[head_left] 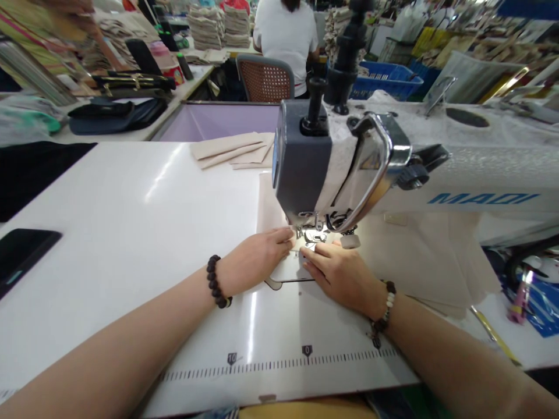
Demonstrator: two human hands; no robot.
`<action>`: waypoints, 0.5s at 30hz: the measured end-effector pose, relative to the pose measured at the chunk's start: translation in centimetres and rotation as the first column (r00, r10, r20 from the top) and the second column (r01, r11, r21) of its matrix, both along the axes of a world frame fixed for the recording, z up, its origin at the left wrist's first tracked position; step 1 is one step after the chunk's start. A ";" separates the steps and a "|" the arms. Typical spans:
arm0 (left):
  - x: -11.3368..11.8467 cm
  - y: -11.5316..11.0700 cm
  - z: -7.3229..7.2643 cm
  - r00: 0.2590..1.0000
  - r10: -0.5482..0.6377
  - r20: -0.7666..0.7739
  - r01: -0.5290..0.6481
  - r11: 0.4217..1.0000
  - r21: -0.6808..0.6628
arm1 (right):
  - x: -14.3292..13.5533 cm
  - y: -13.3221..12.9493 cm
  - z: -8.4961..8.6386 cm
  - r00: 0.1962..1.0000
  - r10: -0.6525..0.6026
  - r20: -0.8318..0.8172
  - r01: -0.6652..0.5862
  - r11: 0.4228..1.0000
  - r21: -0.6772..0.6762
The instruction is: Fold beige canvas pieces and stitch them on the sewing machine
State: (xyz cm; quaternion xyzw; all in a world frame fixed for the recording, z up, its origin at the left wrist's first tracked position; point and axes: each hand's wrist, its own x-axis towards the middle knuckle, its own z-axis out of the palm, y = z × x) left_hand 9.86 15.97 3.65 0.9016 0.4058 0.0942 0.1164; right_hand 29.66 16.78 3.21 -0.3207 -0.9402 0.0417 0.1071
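Observation:
A beige fabric piece (pixel 267 201) lies under the head of a sewing machine (pixel 301 157), its far part showing left of the needle. My left hand (pixel 257 259) is at the near side of this fabric, fingers together and pressed on it beside the lit presser foot (pixel 315 235). To the right of the needle, my right hand (pixel 347 273) has its fingers bent down at the fabric's near edge, over the metal needle plate (pixel 290 269). Both hands look closed on the cloth; the fingertips are partly hidden. Each wrist wears a beaded bracelet.
More beige pieces lie behind the needle (pixel 236 148) and under the machine arm (pixel 428 262). A black phone (pixel 26 253) rests at the table's left edge. Yellow tweezers (pixel 493 334) lie at right. A person in a white shirt (pixel 286 38) sits beyond, before a brown chair (pixel 266 78).

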 end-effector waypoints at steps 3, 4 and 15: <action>0.2 0.4 0.0 1.000 0.024 -0.008 -0.024 1.000 0.013 | -0.2 -0.1 0.1 1.000 -0.031 0.002 0.031 1.000 0.002; 0.2 0.5 0.0 0.999 0.039 -0.001 -0.039 0.999 0.027 | -0.2 -0.1 0.1 0.999 -0.037 0.002 0.037 0.999 -0.002; 0.2 1.1 -0.5 0.997 0.073 0.029 -0.075 0.994 0.076 | -0.2 -0.1 0.3 0.999 -0.037 -0.008 0.037 0.999 -0.005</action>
